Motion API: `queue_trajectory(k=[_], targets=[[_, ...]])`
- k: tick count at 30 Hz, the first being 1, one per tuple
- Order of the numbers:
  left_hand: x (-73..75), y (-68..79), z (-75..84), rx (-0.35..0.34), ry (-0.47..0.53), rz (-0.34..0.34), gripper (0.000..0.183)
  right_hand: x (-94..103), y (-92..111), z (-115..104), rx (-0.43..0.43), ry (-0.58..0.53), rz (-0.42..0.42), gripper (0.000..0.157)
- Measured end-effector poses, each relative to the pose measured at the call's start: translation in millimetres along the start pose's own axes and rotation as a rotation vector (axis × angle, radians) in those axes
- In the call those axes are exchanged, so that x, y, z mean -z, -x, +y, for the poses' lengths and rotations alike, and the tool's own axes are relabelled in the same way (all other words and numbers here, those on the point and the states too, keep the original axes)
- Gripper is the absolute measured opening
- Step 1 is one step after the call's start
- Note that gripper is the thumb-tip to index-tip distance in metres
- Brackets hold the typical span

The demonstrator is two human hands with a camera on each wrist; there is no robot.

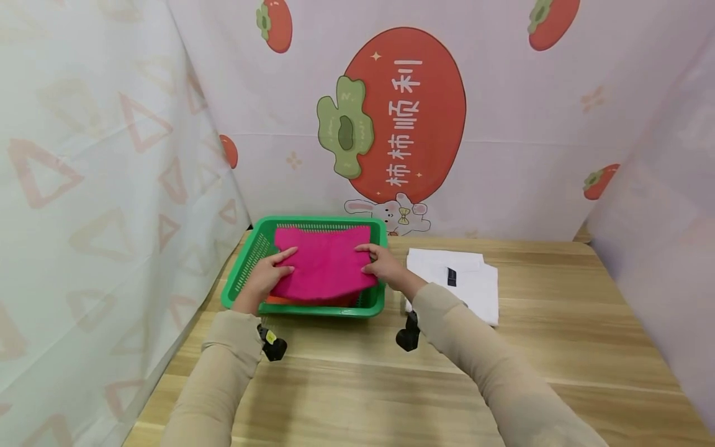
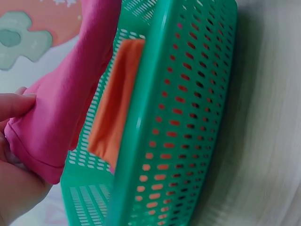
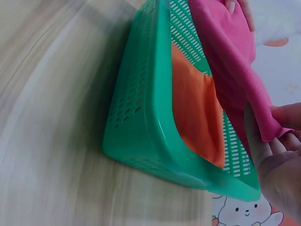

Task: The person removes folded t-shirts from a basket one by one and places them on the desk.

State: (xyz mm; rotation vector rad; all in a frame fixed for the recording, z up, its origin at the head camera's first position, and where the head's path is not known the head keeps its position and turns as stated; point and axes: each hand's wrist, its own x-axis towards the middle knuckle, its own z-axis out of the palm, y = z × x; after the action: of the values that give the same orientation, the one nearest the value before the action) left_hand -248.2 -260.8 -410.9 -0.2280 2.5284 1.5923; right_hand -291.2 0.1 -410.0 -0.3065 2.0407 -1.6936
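Observation:
A folded bright pink cloth garment (image 1: 324,261) is held over a green plastic basket (image 1: 324,311). My left hand (image 1: 267,275) pinches its left edge, thumb on top and fingers underneath. At the opposite edge my right hand (image 1: 384,267) grips it the same way; in the right wrist view the fingers (image 3: 256,136) reach under the fold. Below the pink garment, an orange cloth (image 3: 195,108) lies inside the basket. The left wrist view shows that orange cloth (image 2: 117,101) behind the perforated basket wall (image 2: 183,103), with the pink garment (image 2: 70,89) raised above it.
To the right of the basket, a folded white garment (image 1: 475,298) with a small black patch (image 1: 451,277) lies on the wooden table (image 1: 357,385). Printed curtains (image 1: 503,124) stand behind the table and along both sides.

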Motion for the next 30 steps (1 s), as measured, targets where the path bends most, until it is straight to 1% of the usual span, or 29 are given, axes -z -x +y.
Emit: queue_trajectory(k=[3, 5, 9, 10, 13, 16, 25, 30], targets=[[-2.3, 1.4, 6.6, -0.018, 0.030, -0.030, 0.048, 8.1, 8.3, -2.5, 0.012, -0.009, -0.025, 0.048], [-4.9, 1.7, 10.0, -0.031, 0.042, -0.039, 0.048, 13.6, 12.3, -2.2, 0.018, -0.002, -0.027, 0.048], [-10.3, 2.1, 17.5, -0.067, 0.065, -0.052, 0.048, 23.9, 18.4, -1.5, 0.030, 0.016, -0.006, 0.048], [-12.1, 1.7, 19.2, -0.076, 0.070, -0.051, 0.047, 26.7, 17.3, 1.4, 0.038, 0.018, 0.004, 0.048], [-17.6, 2.7, 26.6, -0.087, 0.085, -0.043, 0.047, 33.0, 21.8, 1.2, 0.043, 0.028, 0.028, 0.047], [-25.4, 4.0, 33.4, -0.094, 0.098, -0.033, 0.045, 40.0, 26.9, 1.6, 0.042, 0.039, 0.056, 0.046], [-53.0, 4.5, 50.8, -0.166, 0.168, -0.014, 0.043, 63.1, 46.1, 3.3, 0.058, 0.053, 0.103, 0.045], [-70.8, 4.3, 59.1, -0.187, 0.206, -0.043, 0.042, 76.7, 61.1, 5.4, 0.060, 0.063, 0.127, 0.046]])
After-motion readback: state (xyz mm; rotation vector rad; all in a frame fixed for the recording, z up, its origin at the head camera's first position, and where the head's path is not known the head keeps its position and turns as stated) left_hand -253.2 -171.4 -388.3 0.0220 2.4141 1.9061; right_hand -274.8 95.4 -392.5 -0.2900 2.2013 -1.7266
